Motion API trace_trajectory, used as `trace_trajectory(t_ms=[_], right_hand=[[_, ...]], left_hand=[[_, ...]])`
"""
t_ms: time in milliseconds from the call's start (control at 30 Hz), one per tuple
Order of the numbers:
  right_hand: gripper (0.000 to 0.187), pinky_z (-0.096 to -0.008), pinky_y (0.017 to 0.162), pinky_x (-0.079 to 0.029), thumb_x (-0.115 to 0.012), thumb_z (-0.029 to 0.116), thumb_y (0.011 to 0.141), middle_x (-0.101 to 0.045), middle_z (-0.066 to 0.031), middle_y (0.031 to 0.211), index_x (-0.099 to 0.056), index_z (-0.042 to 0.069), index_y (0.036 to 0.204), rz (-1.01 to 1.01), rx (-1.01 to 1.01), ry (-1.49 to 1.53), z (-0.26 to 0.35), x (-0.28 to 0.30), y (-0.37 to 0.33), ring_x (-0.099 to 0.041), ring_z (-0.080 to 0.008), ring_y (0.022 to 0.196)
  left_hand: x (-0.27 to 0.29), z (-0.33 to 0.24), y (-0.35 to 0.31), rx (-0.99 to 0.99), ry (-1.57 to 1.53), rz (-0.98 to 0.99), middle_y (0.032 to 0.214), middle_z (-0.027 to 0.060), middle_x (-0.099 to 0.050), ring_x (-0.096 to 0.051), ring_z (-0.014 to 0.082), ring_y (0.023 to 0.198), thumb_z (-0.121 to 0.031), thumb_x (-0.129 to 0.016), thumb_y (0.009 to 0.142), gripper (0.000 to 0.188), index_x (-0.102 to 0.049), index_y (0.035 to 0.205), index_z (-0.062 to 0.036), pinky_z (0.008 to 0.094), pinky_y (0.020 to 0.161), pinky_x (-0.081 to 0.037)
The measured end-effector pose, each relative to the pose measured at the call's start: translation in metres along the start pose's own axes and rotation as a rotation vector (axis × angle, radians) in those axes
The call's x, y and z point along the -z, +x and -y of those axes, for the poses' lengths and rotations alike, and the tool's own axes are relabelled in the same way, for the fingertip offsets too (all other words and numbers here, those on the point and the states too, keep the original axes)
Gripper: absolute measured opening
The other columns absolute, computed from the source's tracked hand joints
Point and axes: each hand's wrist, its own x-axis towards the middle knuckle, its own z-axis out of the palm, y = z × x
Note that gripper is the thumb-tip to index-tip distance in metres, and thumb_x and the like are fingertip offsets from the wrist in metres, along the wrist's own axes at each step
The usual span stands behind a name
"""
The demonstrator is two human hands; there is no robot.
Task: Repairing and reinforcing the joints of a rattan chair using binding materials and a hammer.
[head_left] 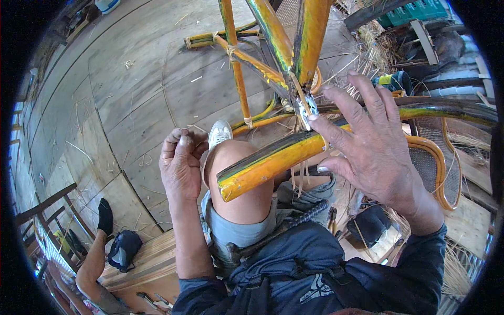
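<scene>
A frame of yellow, green and black painted poles, bamboo-like, lies before me. One thick pole (270, 165) has its cut end above my bent knee. Several poles meet at a joint (307, 110) wrapped in whitish material, with a thin tan strip over it. My right hand (370, 139) is open above the thick pole, fingers apart; a fingertip touches the wrapping and the thumb is beside the pole. Loose strip ends (300, 178) hang below the joint. Left of the knee my left hand (181, 160) is closed, fingertips pinched together; whatever it holds is too small to make out.
Wooden floorboards (126, 105) carry scattered fibre scraps. Woven-panel frames (433, 165) stand at the right. Pliers (332, 219) and a black pouch (370, 226) lie near my right side. Another person's leg (92, 268) rests by a wooden bench (149, 257) at lower left.
</scene>
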Motion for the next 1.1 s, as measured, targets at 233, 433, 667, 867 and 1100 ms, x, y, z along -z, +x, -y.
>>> trace_trajectory(t_ms=[233,433,667,867,1100], right_hand=[[0.059,-0.0537,0.103,-0.021,-0.073,0.035,0.062,-0.036,-0.0111,0.133,-0.056,0.015,0.115,-0.013,0.006,0.001,0.003,0.001,0.003,-0.024,-0.0363,0.129],[0.055,-0.0513,0.104,-0.021,-0.075,0.029,0.061,-0.037,-0.0113,0.132,-0.059,0.014,0.111,-0.049,-0.003,0.022,0.004,0.000,0.002,-0.025,-0.0355,0.129],[0.056,-0.0515,0.104,-0.020,-0.074,0.031,0.060,-0.036,-0.0118,0.132,-0.059,0.013,0.111,-0.047,0.001,0.003,0.005,0.001,0.005,-0.024,-0.0355,0.129],[0.055,-0.0525,0.104,-0.020,-0.073,0.032,0.062,-0.035,-0.0120,0.133,-0.058,0.014,0.113,-0.035,-0.003,-0.010,0.004,0.002,0.005,-0.024,-0.0359,0.129],[0.059,-0.0526,0.104,-0.021,-0.075,0.032,0.061,-0.035,-0.0108,0.134,-0.057,0.016,0.115,-0.015,-0.021,-0.046,0.005,0.004,0.004,-0.023,-0.0352,0.130]], left_hand=[[-0.030,-0.024,0.000,-0.169,0.366,0.127,0.087,0.0064,-0.058,-0.061,0.0178,0.069,-0.004,-0.056,0.086,0.015,-0.051,0.100,-0.0047,0.0293,0.060,-0.050],[-0.039,-0.025,0.002,-0.097,0.166,0.229,0.091,0.0083,-0.058,-0.062,0.0198,0.071,-0.001,-0.056,0.086,0.015,-0.052,0.098,-0.0063,0.0294,0.059,-0.052],[-0.027,-0.029,-0.001,0.003,0.089,0.175,0.098,0.0113,-0.060,-0.064,0.0218,0.083,0.001,-0.058,0.084,0.018,-0.056,0.102,-0.0002,0.0309,0.068,-0.054],[-0.033,-0.028,-0.004,0.023,-0.016,0.208,0.106,0.0136,-0.060,-0.061,0.0253,0.098,0.003,-0.051,0.084,0.027,-0.055,0.111,0.0034,0.0340,0.081,-0.051],[-0.039,-0.026,-0.002,-0.086,0.133,0.142,0.104,0.0154,-0.061,-0.062,0.0276,0.095,0.000,-0.052,0.086,0.025,-0.055,0.110,0.0053,0.0351,0.080,-0.052]])
